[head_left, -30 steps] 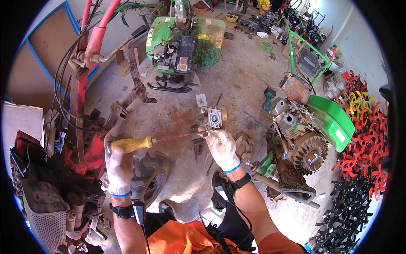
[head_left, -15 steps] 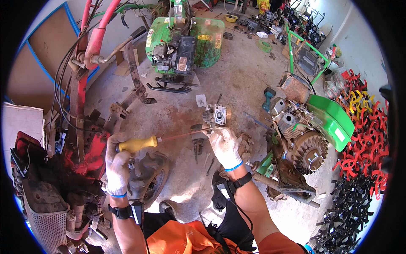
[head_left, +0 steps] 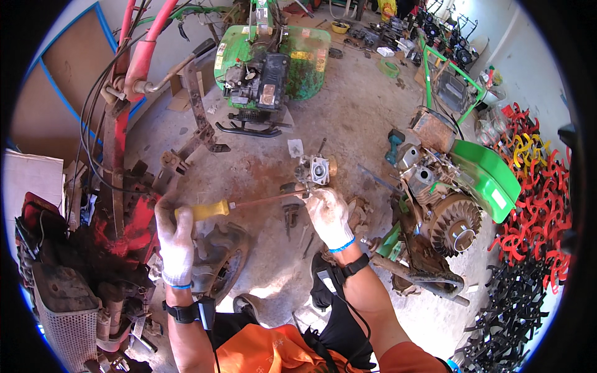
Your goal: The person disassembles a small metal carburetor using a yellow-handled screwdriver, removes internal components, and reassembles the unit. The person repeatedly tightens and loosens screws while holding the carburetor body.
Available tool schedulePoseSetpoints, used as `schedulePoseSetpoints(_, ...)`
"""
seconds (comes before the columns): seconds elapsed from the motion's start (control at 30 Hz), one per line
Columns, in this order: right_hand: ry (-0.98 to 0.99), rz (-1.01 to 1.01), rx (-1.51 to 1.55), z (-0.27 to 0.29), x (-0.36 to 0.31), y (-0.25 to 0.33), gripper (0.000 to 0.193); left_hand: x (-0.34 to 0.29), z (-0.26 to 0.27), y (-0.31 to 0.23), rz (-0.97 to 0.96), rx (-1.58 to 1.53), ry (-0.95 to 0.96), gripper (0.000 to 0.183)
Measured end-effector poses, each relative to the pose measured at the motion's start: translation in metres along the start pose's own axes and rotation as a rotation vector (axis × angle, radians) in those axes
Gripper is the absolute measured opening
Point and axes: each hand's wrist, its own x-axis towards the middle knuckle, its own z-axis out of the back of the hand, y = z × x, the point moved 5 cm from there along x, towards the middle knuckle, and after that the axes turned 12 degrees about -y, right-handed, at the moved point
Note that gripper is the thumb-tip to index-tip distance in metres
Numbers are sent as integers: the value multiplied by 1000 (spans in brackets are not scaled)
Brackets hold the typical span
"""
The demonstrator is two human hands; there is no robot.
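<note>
Over the concrete floor [head_left: 239, 149], in front of the person's knees, a screwdriver [head_left: 214, 209] with a yellow handle lies nearly level, its long axis running from left to right and rising slightly toward the right. The left hand [head_left: 176, 242], in a pale glove, has its grip closed around the rear of that handle. The shaft points away from this hand to a metal carburettor-like part [head_left: 319, 171], whose round bore faces up toward the camera. This part sits just beyond the fingers of the right hand [head_left: 329, 214], which is much the nearer of the two; its grip seems to pinch the part's lower edge, and the shaft's far end reaches that same spot.

The screwdriver's tip is lost among the right fingers and the shadowed metal, so whether it touches a screw or only rests beside the part cannot be told. The right fingertips and the part's underside are hidden as well. The left fingers cover the handle's butt. Below, a curved dark casting [head_left: 227, 258] is partly masked by the left hand.
</note>
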Motion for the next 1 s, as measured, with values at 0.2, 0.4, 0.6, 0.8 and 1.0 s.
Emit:
schedulePoseSetpoints(0.2,70,-452,497,-5,4,-5,29,-3,-8,-3,71,-537,125,63)
schedulePoseSetpoints(0.4,8,-501,923,-16,14,17,31,1,4,3,-74,-33,109,53)
schedulePoseSetpoints(0.6,-11,-524,798,-16,15,36,33,1,1,8,42,-27,-48,36)
schedulePoseSetpoints(0.8,-32,-577,844,-19,10,12,36,-1,-9,-4,108,-646,95,56)
schedulePoseSetpoints(1.0,5,-530,792,-18,12,21,34,1,-10,5,-11,-456,119,50)
